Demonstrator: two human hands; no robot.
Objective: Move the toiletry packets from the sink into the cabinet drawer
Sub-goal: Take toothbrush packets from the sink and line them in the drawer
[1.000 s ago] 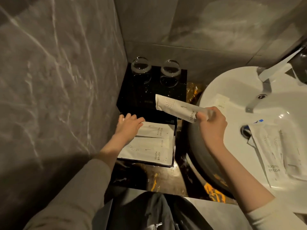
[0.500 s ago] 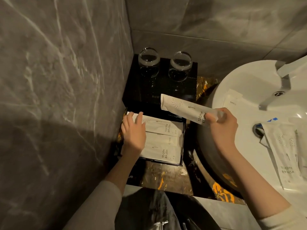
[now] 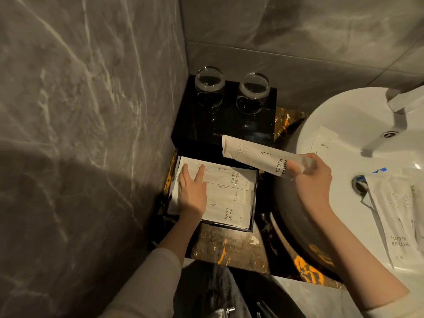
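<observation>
Three packets [image 3: 226,196] in drawer [image 3: 254,203], one held.
Left hand [image 3: 192,195] flat, pressing them; right hand [image 3: 312,177] pinches toothbrush packet [image 3: 257,154] above drawer.

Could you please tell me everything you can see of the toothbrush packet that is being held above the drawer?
The toothbrush packet is a long, flat sachet of pale, paper-like material, printed with a faint dotted spray near its free end, a small line mark in the middle and "TOOTH BRUSH" near the held end. It looks sealed. The right hand pinches that end, so the packet lies roughly level in the air, its free end pointing left over the black cabinet, just above the back of the open drawer. Nothing else touches it.
</observation>
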